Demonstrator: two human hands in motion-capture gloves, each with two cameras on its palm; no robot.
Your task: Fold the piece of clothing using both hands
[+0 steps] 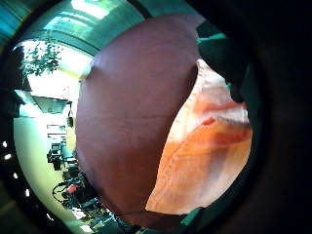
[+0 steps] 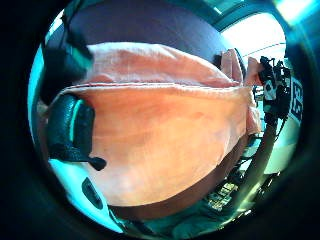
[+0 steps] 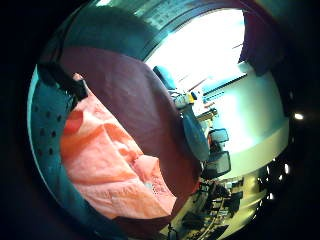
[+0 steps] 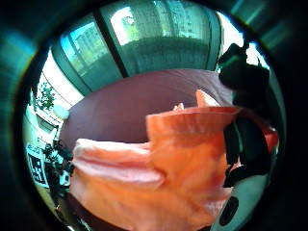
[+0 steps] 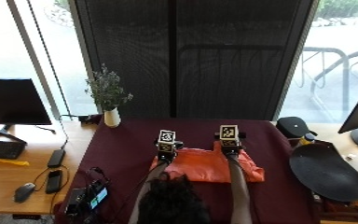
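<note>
An orange garment (image 5: 207, 169) lies partly folded on the maroon tablecloth (image 5: 123, 154), just in front of the person. My left hand (image 5: 165, 154) is at the garment's far left corner and my right hand (image 5: 230, 148) at its far right corner. In the left thumb side palm view a gloved thumb (image 2: 70, 127) curls over the hemmed edge of the orange cloth (image 2: 165, 145). The right thumb side palm view shows gloved fingers (image 4: 245, 144) pinching a raised flap of the garment (image 4: 178, 168). Orange cloth (image 1: 209, 156) also lies close under the left palm, and a crumpled part (image 3: 105, 170) shows under the right.
A white vase with a plant (image 5: 111, 116) stands at the table's far left corner. A black round seat (image 5: 325, 172) sits off the right edge beside a bottle (image 5: 306, 139). A small device with cables (image 5: 86, 198) lies at the front left.
</note>
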